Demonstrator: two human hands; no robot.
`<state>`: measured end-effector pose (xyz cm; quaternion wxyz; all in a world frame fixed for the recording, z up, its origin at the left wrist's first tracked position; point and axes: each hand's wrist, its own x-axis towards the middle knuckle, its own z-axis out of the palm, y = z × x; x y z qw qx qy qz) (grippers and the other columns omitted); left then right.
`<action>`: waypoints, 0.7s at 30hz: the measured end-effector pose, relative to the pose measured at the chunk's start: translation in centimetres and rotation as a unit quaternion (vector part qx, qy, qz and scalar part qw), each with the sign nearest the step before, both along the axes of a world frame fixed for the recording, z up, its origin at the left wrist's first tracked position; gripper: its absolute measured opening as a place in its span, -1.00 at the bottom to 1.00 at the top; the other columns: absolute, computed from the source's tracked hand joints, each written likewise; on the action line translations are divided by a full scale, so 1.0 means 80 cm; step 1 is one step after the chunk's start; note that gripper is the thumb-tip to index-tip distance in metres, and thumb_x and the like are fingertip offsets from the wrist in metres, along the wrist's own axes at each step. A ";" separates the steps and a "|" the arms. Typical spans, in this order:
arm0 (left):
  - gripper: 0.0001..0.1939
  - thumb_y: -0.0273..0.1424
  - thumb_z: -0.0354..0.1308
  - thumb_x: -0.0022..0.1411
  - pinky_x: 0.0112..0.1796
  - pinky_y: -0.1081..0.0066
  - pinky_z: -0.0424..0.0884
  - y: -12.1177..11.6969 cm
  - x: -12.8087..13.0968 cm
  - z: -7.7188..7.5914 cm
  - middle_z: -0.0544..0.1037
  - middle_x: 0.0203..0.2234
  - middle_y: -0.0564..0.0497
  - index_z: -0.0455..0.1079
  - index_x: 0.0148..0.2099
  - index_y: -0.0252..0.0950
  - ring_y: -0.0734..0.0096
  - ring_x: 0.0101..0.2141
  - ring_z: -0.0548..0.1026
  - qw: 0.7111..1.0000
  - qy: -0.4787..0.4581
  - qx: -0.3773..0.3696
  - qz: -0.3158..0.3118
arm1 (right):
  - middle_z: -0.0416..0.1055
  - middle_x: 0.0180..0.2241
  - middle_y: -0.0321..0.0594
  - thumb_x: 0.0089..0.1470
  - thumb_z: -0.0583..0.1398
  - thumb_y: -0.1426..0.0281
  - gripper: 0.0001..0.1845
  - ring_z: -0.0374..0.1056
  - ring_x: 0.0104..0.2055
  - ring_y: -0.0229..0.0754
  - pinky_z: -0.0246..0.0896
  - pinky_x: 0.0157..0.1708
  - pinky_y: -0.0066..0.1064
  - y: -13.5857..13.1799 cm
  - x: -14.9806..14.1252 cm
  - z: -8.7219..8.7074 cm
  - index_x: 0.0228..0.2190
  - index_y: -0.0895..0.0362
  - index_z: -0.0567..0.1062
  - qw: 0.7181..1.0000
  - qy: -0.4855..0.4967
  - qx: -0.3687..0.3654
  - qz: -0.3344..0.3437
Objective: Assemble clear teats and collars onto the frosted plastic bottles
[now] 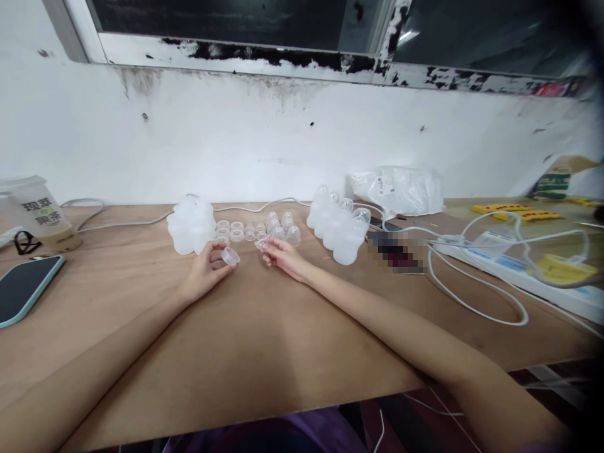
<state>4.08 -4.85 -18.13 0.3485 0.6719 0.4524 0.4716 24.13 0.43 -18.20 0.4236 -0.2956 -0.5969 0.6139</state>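
Note:
My left hand is closed on a clear plastic ring, held tilted between thumb and fingers just above the table. My right hand pinches a small clear nipple-shaped piece, a short gap away from the ring. Behind the hands stand several similar clear rings, a few small nipple-shaped pieces and several clear dome caps. To the left is a cluster of frosted white bottles. On the right, another group of frosted bottles carries clear dome caps.
A drink cup and a phone are at the left. At the right lie a white plastic bag, a power strip with looping white cables and yellow items. A wall rises behind the wooden table.

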 end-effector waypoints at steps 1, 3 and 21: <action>-0.52 -0.28 0.13 -0.07 -0.23 0.25 0.37 -0.001 0.000 0.001 0.41 -0.25 -0.07 0.05 -0.12 -0.31 0.34 -0.26 0.43 1.000 0.006 0.001 0.004 | 0.19 -0.47 -0.34 -0.18 0.17 0.31 -0.69 0.09 -0.60 -0.44 0.06 -0.58 -0.53 0.000 0.000 -0.001 -0.34 0.17 0.25 0.999 -0.016 0.028 -0.028; -0.52 -0.28 0.12 -0.05 -0.27 0.27 0.38 -0.004 0.001 0.005 0.40 -0.25 -0.09 0.08 -0.09 -0.32 0.36 -0.30 0.44 0.999 0.036 0.006 0.010 | 0.18 -0.47 -0.34 -0.17 0.16 0.33 -0.66 0.10 -0.58 -0.41 0.07 -0.59 -0.53 -0.002 -0.001 -0.003 -0.29 0.16 0.25 0.986 -0.059 0.113 -0.103; -0.55 -0.34 0.09 0.00 -0.12 0.19 0.30 -0.012 0.019 0.002 0.39 -0.17 -0.09 0.13 -0.03 -0.30 0.29 -0.17 0.38 0.988 0.110 0.090 -0.055 | 0.25 -0.21 -0.15 0.09 -0.13 0.47 -0.49 0.11 -0.13 -0.20 0.09 -0.11 -0.27 -0.044 -0.008 0.010 0.09 0.11 -0.11 0.772 -0.327 0.545 0.006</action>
